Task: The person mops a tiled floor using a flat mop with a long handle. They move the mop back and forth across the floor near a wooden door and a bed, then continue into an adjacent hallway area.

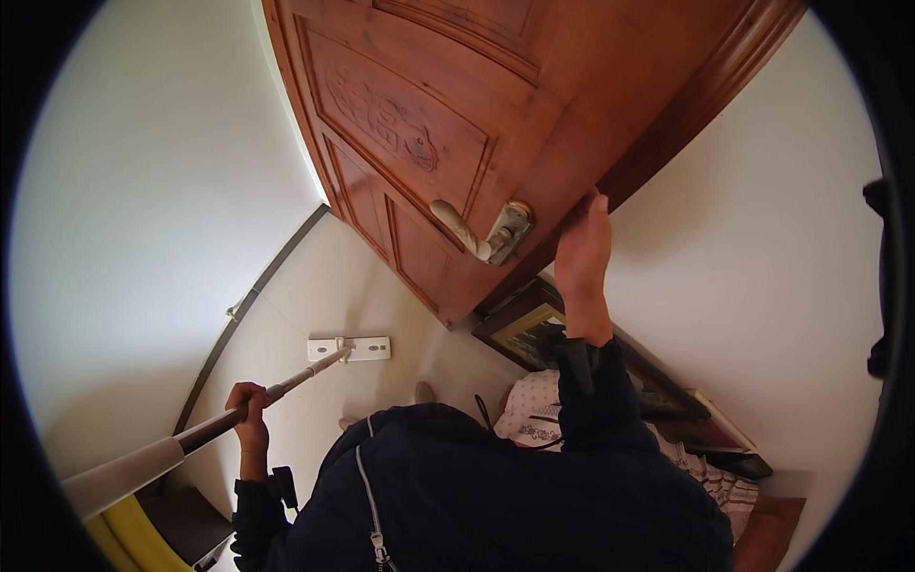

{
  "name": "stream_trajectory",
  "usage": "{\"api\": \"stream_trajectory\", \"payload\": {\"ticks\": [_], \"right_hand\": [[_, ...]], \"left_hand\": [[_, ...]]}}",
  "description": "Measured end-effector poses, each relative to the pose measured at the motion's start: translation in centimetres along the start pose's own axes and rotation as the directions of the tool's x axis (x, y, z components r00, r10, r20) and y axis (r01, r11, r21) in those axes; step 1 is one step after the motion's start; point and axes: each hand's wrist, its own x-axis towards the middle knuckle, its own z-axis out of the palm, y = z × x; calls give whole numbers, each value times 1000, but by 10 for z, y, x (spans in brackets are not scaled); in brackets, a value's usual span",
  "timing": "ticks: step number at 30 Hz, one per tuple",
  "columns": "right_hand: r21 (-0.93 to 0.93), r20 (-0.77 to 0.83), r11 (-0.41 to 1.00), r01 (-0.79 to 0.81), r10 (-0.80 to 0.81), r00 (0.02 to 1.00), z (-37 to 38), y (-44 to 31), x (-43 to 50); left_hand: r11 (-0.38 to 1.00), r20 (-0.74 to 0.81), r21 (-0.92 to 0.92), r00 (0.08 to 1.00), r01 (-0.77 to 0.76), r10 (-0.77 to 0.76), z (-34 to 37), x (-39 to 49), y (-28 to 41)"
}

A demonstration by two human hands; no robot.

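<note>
My left hand [249, 411] is wrapped around the long pole [214, 429] of a flat mop. At the pole's lower end, the white rectangular mop head [368, 348] rests flat on the pale tiled floor. My right hand [585, 254] is raised at the edge of a carved reddish-brown wooden door [457, 129], its fingers extended against or very near that edge. Whether they curl behind it is hard to see. Just left of this hand, a worn metal lever handle [472, 236] sticks out from the door. The door stands at an angle to the walls.
A white wall [143, 179] with a dark baseboard [250, 293] runs along the left. Framed pictures [532, 325] lean against the right wall, beside patterned fabric [532, 404]. Something yellow [139, 533] and a dark box-like object [186, 525] are at lower left.
</note>
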Motion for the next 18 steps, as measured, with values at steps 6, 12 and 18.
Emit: {"api": "stream_trajectory", "payload": {"ticks": [6,12,18], "right_hand": [[-215,-10,977,16,-19,1000,11,-4,-7],[-474,-91,880,-23,-23,996,16,1,-6],[-544,-118,839,-12,-63,991,25,-7,-10]], "left_hand": [[995,22,-59,996,-83,85,5,15,-1],[997,157,-58,985,-58,67,6,16,22],[999,92,-39,995,-28,32,13,10,43]]}}
